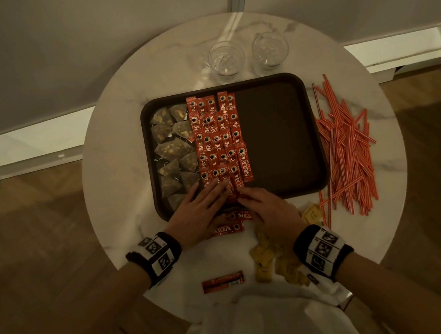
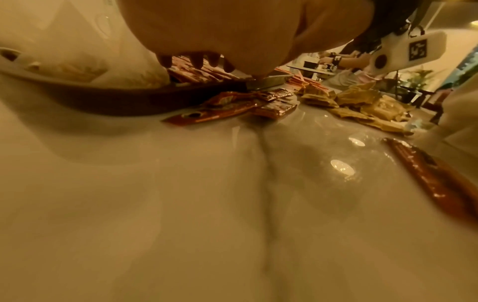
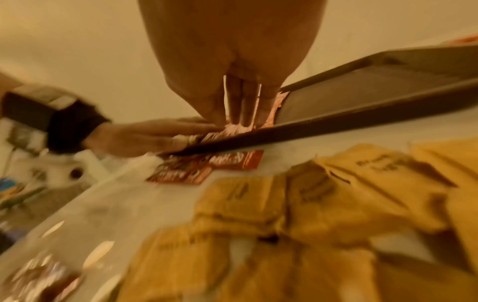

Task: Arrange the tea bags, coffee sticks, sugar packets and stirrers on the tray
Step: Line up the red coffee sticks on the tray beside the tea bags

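- Nearest me, behind my wrists, one coffee stick [image 1: 223, 282] lies alone on the worktop [image 1: 118, 195], and the sugar packets [image 1: 263, 261] sit heaped under my right wrist. They look light and papery, so I judge each is best pinched by an edge.
- Between my hands, a few loose sticks [image 1: 227, 225] lie just short of the tray [image 1: 279, 138] rim.
- My left hand [image 1: 196, 215] lies flat with fingers straight, tips pressing the near row of sticks [image 1: 219, 139] on the tray. My right hand [image 1: 267, 211] also reaches onto that row, fingers extended and close together; whether it pinches a stick I cannot tell.
- The sticks seem thin, slick foil that slides and overlaps easily, so flat fingertip pressure should square them better than gripping.
- Left of my left hand's fingers, the tea bags [image 1: 173, 147] fill the tray's side; soft, best lifted gently.
- Far right of my right hand, the stirrers [image 1: 346, 147] lie scattered on the worktop: stiff, light, gatherable as a bundle around the middle.
- Beyond the tray stand two glasses [image 1: 247, 54].
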Demonstrator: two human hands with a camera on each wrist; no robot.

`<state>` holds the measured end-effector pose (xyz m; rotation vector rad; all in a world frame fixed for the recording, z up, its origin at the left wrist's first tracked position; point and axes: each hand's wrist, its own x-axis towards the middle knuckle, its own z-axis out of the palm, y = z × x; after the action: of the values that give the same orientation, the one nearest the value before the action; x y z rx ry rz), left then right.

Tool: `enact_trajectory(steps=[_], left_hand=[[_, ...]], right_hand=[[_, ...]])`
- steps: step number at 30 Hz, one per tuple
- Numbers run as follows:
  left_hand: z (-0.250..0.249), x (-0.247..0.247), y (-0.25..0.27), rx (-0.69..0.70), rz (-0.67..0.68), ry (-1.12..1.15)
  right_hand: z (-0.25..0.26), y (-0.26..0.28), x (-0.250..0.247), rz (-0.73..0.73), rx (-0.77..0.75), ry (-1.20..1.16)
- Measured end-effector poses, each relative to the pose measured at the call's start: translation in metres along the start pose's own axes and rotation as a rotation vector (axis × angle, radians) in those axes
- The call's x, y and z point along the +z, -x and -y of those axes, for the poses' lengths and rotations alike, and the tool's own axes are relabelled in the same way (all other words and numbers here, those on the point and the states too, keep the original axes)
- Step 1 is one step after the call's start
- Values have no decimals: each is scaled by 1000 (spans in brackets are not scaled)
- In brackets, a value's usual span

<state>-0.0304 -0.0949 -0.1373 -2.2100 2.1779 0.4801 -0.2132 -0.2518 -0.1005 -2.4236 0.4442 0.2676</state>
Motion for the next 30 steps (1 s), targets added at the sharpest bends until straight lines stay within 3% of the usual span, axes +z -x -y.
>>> enact_trajectory(steps=[3, 8, 20, 30], left_hand=[[6, 2, -2, 27, 19, -28], [15, 2, -5, 56, 45, -54], [19, -2, -8, 72, 14, -61], [19, -6, 36, 37, -20, -25]], right_hand=[[0, 2, 5, 92, -63, 104], [7, -3, 4, 158, -24, 95], [4, -13, 0, 67, -7, 13], [3, 12, -3, 25, 13, -32]])
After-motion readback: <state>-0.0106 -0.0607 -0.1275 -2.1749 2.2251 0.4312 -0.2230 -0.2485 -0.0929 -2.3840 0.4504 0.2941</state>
